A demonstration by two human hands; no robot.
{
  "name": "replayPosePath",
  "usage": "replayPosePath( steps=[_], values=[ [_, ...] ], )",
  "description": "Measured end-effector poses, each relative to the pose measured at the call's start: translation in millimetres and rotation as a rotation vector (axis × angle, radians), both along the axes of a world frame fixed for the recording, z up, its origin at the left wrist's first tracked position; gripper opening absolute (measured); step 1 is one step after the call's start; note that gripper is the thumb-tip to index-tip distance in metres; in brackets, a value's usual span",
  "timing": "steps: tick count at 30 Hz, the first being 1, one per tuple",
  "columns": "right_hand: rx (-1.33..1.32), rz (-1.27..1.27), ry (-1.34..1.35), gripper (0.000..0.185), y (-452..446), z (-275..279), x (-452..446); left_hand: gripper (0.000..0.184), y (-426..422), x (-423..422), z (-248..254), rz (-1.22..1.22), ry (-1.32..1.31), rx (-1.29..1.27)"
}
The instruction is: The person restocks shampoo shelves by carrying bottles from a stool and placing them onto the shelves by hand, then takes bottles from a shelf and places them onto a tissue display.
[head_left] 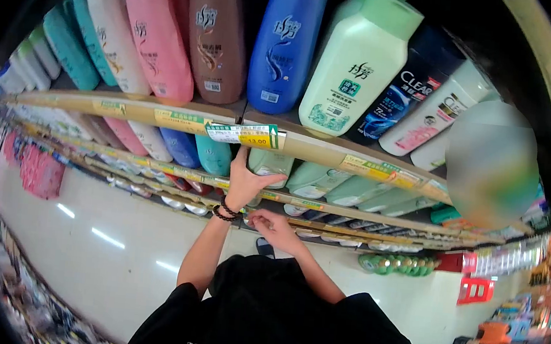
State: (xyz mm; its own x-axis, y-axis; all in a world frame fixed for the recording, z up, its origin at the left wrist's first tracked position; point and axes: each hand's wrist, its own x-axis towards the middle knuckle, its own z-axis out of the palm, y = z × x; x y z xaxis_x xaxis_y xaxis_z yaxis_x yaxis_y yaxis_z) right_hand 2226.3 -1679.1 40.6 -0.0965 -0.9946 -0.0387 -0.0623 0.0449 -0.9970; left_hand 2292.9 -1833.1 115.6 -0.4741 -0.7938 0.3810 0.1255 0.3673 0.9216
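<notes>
My left hand (248, 181), with a dark beaded bracelet at the wrist, reaches up to the second shelf. Its thumb and fingers are spread in front of a pale green bottle (270, 163), seemingly touching it; some fingertips are hidden by the upper shelf edge. A green and yellow price label (242, 134) sits on that edge just above. Lower and to the right, my right hand (274, 230) hovers near the left wrist, fingers loosely bent and apart, with nothing visible in them.
Shampoo bottles line the top shelf, among them a blue one (284, 47) and a large pale green one (358, 67). Lower shelves hold more bottles. A red stool (475, 292) stands on the floor at right, and pink goods (41, 169) are at left.
</notes>
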Motion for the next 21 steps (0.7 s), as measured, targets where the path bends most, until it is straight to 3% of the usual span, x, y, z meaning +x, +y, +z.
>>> replayPosePath(
  steps=[3, 11, 16, 17, 20, 21],
  values=[
    [0.003, -0.069, 0.02, 0.02, 13.8, -3.2, 27.8, 0.064, -0.7, 6.2, 12.5, -0.104, 0.038, -0.022],
    [0.064, -0.309, -0.018, 0.024, 55.4, -10.7, 72.9, 0.061, 23.6, 34.1, 10.6, -0.36, 0.011, 0.129],
    [0.029, -0.44, -0.133, 0.049, 78.1, 2.0, 89.5, 0.066, 56.5, 61.5, -1.6, -0.407, 0.042, 0.263],
    [0.024, -0.436, -0.228, 0.065, 81.3, 14.4, 92.8, 0.066, 62.2, 67.9, -9.9, -0.403, 0.025, 0.267],
    [0.021, -0.476, -0.475, 0.072, 90.0, -3.4, 108.1, 0.066, 80.9, 90.8, -14.8, -0.407, -0.014, 0.301],
    [0.05, -0.622, -0.475, 0.073, 91.4, 2.8, 118.4, 0.066, 85.9, 98.4, -23.9, -0.42, -0.023, 0.33]
  ],
)
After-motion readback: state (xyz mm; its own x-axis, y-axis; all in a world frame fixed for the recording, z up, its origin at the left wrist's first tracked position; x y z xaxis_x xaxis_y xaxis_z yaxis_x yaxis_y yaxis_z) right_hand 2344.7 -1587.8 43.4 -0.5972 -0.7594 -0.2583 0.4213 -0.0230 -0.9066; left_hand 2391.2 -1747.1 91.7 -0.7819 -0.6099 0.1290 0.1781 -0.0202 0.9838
